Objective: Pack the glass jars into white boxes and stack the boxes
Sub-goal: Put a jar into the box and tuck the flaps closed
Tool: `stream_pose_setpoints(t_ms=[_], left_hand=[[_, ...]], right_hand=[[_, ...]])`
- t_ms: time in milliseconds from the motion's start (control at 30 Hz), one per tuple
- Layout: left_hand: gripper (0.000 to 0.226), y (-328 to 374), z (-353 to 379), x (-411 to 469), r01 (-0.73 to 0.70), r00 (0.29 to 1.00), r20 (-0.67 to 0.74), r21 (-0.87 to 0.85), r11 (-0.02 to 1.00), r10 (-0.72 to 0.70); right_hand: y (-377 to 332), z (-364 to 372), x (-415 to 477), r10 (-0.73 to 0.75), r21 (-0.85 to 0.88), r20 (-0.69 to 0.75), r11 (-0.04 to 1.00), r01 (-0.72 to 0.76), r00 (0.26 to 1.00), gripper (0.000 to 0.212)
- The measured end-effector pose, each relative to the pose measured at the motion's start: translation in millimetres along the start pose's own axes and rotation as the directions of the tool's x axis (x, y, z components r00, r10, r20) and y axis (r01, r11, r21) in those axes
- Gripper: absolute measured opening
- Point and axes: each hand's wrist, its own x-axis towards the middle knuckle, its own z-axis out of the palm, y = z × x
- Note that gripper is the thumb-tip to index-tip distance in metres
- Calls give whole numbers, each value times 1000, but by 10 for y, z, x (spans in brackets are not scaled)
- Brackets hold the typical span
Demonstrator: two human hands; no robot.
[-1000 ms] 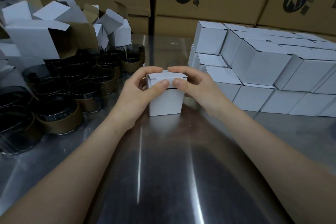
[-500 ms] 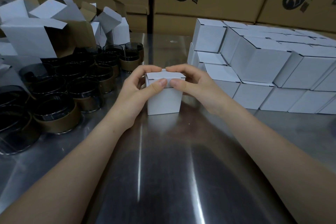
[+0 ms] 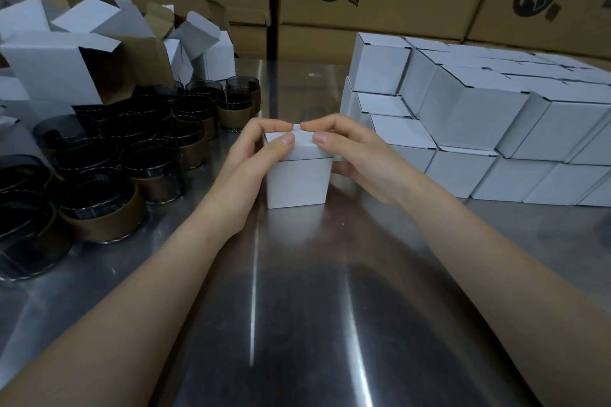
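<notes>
White, brown and smoky black on silver.
I see a plain white closed box at centre and the same unmarked white on the stacked boxes. The open boxes show white outside and kraft brown inside. The glass jars read smoky black with tan-brown bands round their bases. The bench is brushed silver with pale light streaks. The cartons behind are brown, printed with black round logos and characters.

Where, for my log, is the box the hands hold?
In the head view, the white box stands centre-frame, gripped by the left hand and right hand, glass jars on its left, stacked boxes on its right.
</notes>
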Motion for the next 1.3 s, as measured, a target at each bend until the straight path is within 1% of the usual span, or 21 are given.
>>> stream_pose_setpoints(t_ms=[133,300,433,600,733,833,1000,1133,1300], left_hand=[[24,-4,21,9,14,1000,-8,-12,1000,-14],[25,6,27,11,25,1000,-6,-16,1000,-25],[26,18,45,7,23,1000,-3,-10,1000,-23],[28,34,54,0,25,1000,-8,7,1000,-25],[32,32,73,-16,20,1000,-15,29,999,-20],[33,40,84,-21,31,999,-12,34,999,-31],[29,73,103,-30,54,998,-25,75,996,-52],[31,125,137,-47,82,996,-42,88,993,-78],[35,146,159,-50,88,995,-54,106,990,-82]], right_hand=[[-3,-3,4,10,14,7,1000,-11,1000,13],[-26,-15,8,36,18,34,999,-37,999,18],[-42,-10,6,50,42,47,998,-52,998,15],[-60,-8,4,56,43,69,997,-59,996,18],[-49,-9,-9,58,37,88,997,-61,994,25],[-58,-5,-12,62,44,94,997,-66,994,26],[-75,9,9,82,116,92,989,-92,992,31],[-70,24,14,83,183,78,978,-96,994,29],[-98,50,12,106,180,47,977,-113,993,31]])
